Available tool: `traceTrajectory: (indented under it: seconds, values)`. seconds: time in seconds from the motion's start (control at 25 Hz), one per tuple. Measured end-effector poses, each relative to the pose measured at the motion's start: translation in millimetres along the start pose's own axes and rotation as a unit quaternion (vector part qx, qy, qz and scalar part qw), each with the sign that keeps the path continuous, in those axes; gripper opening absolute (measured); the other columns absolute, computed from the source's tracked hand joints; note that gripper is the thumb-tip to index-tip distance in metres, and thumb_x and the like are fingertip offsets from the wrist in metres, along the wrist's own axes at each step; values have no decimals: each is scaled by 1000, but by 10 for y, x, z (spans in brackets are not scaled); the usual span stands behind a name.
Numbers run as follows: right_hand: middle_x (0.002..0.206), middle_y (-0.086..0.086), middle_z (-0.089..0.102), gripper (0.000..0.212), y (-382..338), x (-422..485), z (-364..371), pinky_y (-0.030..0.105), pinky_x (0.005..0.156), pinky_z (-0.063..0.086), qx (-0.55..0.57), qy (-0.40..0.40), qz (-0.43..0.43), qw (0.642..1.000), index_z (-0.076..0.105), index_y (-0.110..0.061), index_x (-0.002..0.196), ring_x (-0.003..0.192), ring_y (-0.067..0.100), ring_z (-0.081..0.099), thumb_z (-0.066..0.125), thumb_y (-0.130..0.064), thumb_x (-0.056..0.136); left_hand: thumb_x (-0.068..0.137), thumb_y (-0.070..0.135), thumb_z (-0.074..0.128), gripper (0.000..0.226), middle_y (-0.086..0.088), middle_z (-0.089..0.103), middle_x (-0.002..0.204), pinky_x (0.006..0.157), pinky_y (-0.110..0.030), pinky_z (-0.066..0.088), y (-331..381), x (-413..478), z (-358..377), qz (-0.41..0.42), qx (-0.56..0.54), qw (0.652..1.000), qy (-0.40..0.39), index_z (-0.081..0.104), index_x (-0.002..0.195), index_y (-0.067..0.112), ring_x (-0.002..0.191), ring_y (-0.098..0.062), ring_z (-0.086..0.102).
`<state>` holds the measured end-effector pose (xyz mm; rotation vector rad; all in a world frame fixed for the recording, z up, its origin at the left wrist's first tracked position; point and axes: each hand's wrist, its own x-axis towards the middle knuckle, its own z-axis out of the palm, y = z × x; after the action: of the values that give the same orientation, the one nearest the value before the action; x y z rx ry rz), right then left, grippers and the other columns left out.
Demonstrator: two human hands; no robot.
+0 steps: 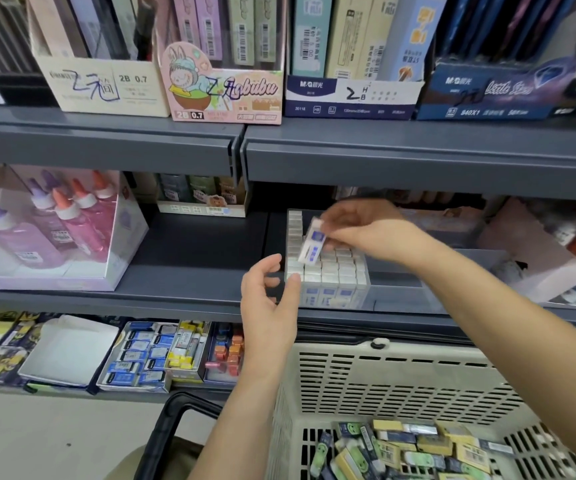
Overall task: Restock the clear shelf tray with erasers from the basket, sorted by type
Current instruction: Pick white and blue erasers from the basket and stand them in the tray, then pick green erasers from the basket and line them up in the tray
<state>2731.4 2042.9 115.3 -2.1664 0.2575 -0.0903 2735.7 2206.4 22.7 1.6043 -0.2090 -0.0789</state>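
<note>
Eraser (312, 245) pinched by right hand (359, 233) over centre-frame tray (397, 289), seemingly part-filled; left hand (265, 306) empty, relaxed; basket (383, 351) lower right heaped, much left.

We see the left hand (269, 299) and the right hand (359, 233) bare, with the left forearm (245, 410) and the right forearm (487, 306) uncovered up to the frame edge. We note olive-tan cloth (175, 462) of a garment at the bottom edge.
</note>
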Motion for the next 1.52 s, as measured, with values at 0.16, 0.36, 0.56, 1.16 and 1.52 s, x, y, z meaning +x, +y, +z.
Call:
traceTrajectory:
  seconds: [0.16,0.36,0.56,1.16,1.52]
  values:
    - [102,2,71,7,123,285,-100,32,92,50,-46,60,8,997,59,-25,93,92,11,66,52,-23,94,89,25,60,48,10,46,129,93,-19,39,-69,31,15,-27,92,994,-60,42,133,26,113,-4,47]
    - [95,1,69,15,250,481,43,12,72,43,-146,75,-21,986,61,-18,104,83,10,64,51,-21,92,91,22,57,40,8,51,127,89,-20,41,-70,34,15,-40,91,993,-60,47,129,27,106,-3,52]
    - [108,-4,64,23,433,609,241,20,79,37,-244,0,-24,970,65,-18,104,94,7,54,43,-16,95,92,21,56,36,6,53,125,94,-27,47,-69,30,35,-23,95,994,-54,49,127,26,106,-4,54]
    - [105,-8,68,16,597,-890,-86,14,84,44,-11,173,-56,983,62,-31,102,96,5,62,54,-21,91,90,13,54,27,21,46,107,93,-32,45,186,-541,69,156,149,976,-27,51,113,27,108,-14,52]
    - [96,-1,66,15,1861,-2364,523,27,77,49,-68,-103,117,985,64,-17,104,88,14,63,57,-19,91,90,23,57,24,4,58,112,83,-15,36,-567,-1280,490,-2,374,857,-355,58,113,16,100,-7,52]
